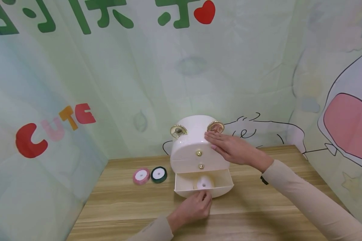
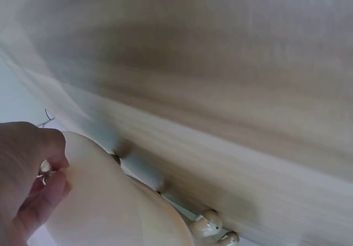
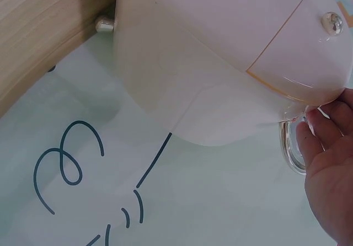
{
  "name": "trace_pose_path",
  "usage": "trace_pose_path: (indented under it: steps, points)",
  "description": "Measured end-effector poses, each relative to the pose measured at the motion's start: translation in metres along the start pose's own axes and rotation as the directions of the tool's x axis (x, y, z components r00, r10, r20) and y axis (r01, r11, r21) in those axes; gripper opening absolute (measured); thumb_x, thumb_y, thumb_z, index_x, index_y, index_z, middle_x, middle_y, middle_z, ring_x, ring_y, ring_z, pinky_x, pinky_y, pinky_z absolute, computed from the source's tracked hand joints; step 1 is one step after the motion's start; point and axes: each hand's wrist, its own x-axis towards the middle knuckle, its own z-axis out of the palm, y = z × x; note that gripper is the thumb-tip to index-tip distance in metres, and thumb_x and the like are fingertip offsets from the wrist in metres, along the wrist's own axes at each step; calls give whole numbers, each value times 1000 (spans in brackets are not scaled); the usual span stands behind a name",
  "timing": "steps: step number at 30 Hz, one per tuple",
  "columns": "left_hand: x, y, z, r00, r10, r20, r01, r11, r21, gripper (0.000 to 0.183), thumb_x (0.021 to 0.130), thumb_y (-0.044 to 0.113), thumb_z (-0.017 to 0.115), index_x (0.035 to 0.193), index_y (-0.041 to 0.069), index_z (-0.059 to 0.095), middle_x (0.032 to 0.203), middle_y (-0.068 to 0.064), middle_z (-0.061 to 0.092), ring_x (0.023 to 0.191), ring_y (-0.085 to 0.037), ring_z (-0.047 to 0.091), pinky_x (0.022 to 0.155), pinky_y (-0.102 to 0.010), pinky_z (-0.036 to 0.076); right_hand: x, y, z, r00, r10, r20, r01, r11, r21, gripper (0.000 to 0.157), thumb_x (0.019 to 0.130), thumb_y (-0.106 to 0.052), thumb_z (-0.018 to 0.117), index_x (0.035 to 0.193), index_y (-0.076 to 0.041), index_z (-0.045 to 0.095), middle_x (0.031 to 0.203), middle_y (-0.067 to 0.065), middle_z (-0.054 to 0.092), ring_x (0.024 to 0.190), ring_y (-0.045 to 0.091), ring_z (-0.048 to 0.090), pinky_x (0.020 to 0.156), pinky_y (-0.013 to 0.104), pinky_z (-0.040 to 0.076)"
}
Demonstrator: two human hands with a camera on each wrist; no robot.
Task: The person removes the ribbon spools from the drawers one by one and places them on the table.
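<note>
A white rounded drawer box (image 1: pixel 184 147) with gold-rimmed ears stands on the table, its bottom drawer (image 1: pixel 181 182) pulled out. Inside that drawer is a ribbon spool (image 1: pixel 204 182) with a white face and a pale yellowish edge. My left hand (image 1: pixel 194 206) pinches the gold drawer knob (image 2: pixel 45 167) at the drawer's front; its fingers cover most of the knob. On the box's upper right side, below the right ear (image 1: pixel 215 126), rests my right hand (image 1: pixel 233 147), fingers extended. The right wrist view shows this hand (image 3: pixel 331 158) against the box's edge, beside the ear.
Left of the box, a pink ribbon spool (image 1: pixel 141 176) and a dark green ribbon spool (image 1: pixel 159 174) lie flat on the wooden table (image 1: pixel 123 204). Two upper drawers with gold knobs (image 1: pixel 199 153) are closed. A printed cloth backdrop (image 1: pixel 144 83) hangs behind and at both sides.
</note>
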Motion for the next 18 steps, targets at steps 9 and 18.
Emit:
trace_pose_path:
  steps: [9, 18]
  points:
    - [-2, 10, -13, 1000, 0, -9, 0, 999, -42, 53, 104, -5, 24, 103, 6, 76, 98, -7, 69, 84, -15, 66, 76, -23, 61, -1, 1, 1, 1000, 19, 5, -19, 1000, -9, 48, 111, -27, 51, 155, -8, 51, 162, 8, 50, 150, 26, 49, 115, 50, 49]
    - [-3, 16, -23, 999, -7, -40, 4, 997, -79, 52, 102, -6, 26, 101, 4, 77, 98, -8, 69, 84, -16, 66, 74, -23, 61, 0, 1, 2, 1000, 5, 9, -5, 1000, -3, 49, 111, -26, 51, 156, -8, 49, 163, 9, 48, 151, 28, 48, 117, 50, 48]
